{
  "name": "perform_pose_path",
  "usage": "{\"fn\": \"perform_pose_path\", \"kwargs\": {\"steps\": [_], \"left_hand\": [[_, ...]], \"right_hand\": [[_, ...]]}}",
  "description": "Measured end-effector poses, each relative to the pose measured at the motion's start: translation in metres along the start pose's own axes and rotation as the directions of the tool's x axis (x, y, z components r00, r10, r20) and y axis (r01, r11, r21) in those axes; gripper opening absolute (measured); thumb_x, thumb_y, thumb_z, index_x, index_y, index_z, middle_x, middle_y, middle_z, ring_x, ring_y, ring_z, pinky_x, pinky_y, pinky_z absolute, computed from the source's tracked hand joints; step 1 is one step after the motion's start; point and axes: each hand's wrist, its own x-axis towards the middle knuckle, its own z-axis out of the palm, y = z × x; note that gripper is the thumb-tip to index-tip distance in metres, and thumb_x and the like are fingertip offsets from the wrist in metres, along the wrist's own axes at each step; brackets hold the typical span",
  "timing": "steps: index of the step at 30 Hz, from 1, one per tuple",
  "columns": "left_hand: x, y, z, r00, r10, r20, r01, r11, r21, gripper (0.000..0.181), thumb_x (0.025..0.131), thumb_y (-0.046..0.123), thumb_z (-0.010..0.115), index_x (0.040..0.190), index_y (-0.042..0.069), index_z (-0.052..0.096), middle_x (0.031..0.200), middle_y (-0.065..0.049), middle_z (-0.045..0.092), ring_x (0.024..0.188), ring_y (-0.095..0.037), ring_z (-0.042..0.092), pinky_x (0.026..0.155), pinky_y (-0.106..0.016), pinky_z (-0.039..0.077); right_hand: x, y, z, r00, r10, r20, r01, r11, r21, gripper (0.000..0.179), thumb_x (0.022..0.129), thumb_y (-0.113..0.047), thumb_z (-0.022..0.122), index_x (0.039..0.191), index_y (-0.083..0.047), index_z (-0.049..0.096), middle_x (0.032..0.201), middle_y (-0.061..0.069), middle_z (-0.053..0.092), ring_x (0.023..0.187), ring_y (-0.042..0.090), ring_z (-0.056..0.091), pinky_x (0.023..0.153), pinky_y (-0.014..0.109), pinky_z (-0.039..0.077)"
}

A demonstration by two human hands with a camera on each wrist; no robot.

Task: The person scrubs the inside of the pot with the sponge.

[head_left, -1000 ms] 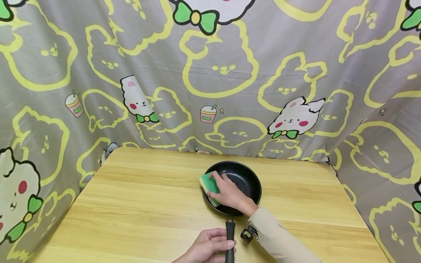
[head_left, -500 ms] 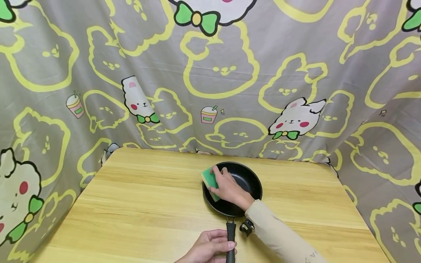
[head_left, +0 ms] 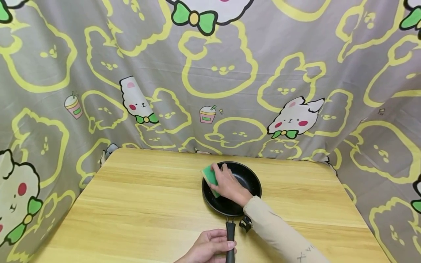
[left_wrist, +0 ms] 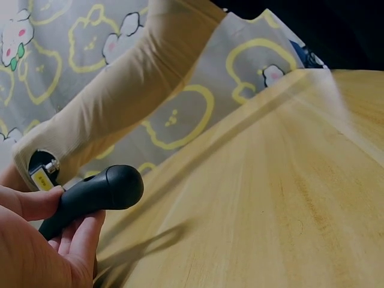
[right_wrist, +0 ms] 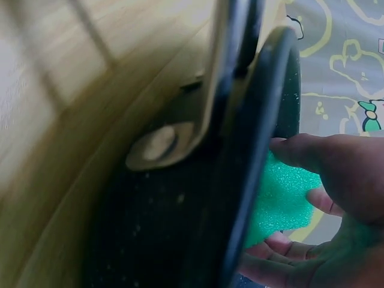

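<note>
A black frying pan [head_left: 250, 182] is on the wooden table, its handle [head_left: 230, 233] pointing toward me. My left hand [head_left: 210, 246] grips that handle, thumb on top and fingers beneath. In the left wrist view the rounded end of the handle [left_wrist: 123, 187] juts out past my thumb. My right hand [head_left: 228, 184] holds a sponge [head_left: 210, 177], green on top and pale yellow at the edge, against the pan's left inner side. In the right wrist view my thumb and fingers grip the green sponge [right_wrist: 285, 195] behind the pan's rim [right_wrist: 264, 132].
The wooden table [head_left: 131, 204] stretches out on both sides of the pan. A grey curtain [head_left: 223, 84] with yellow cartoon outlines hangs along the back and sides. A small black wrist device [head_left: 245, 223] hangs under my right sleeve [head_left: 276, 226], close to the pan's handle.
My right hand has slid the sponge a little way up the pan's left side, away from me. The left hand keeps its hold on the handle, and the pan stays in place.
</note>
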Motion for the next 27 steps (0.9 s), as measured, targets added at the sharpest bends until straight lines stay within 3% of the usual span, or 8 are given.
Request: {"fn": "perform_pose_path", "kwargs": {"steps": [27], "left_hand": [[-0.001,-0.002,0.001,1.000,0.002,-0.018,-0.002,1.000,-0.028,0.033,0.092,0.006,0.075,0.122,-0.004,0.064,0.095,-0.005,0.074,0.087,-0.016,0.072,0.075,-0.033,0.062]], "right_hand": [[0.003,0.012,-0.006,0.995,-0.069,-0.069,0.053,0.977,-0.208,0.051,0.091,-0.020,0.081,0.126,-0.014,0.044,0.113,0.022,0.049,0.086,0.034,0.054,0.057,0.039,0.054]]}}
